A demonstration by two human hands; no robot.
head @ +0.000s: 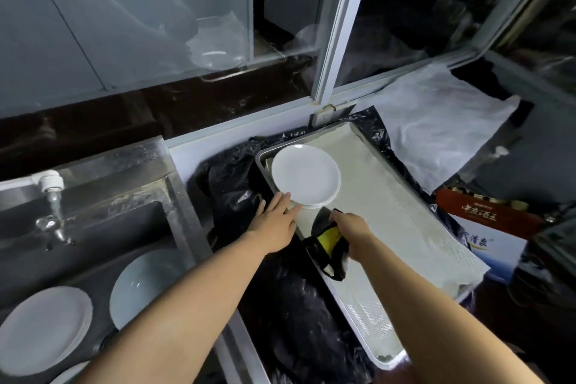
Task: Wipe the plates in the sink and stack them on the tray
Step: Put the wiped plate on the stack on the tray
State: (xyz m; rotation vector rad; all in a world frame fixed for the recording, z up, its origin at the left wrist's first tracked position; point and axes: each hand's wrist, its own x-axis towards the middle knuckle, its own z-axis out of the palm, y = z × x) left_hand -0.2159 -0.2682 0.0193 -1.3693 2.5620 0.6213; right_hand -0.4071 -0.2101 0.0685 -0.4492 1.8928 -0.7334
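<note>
A metal tray (358, 299) lined with a pale textured mat (383, 215) lies on black plastic sheeting (280, 305), running from the frame's centre toward 5 o'clock. At the tray's far left corner sits a small stack of white plates (306, 179), the top one face up and bare. The left hand (276, 221) reaches in from 7 o'clock, its fingers stretched out fairly wide and flat, the fingertips touching the near rim of the stack at about the stack's 7 o'clock; it grips nothing. The right hand (350, 232) comes in from 5 o'clock and is curled closed around a black and yellow cloth (327, 246), which hangs over the tray's near left edge, just at 5 o'clock from the stack. At 8 o'clock in the frame is a steel sink (174, 196) with a white tap (51, 193) on its far wall; in its basin lie more white plates: a stack (43, 327) at the lower left and a single tilted plate (137, 284) just to its right. At 3 o'clock from the tray stands a red carton (486, 215) bearing gold Chinese characters too blurred to read surely, and below it a white and blue box (495, 246) whose print ends in "清泉". White plastic sheet (436, 121) covers the ledge at 1 o'clock, beneath the window frame (339, 25).
</note>
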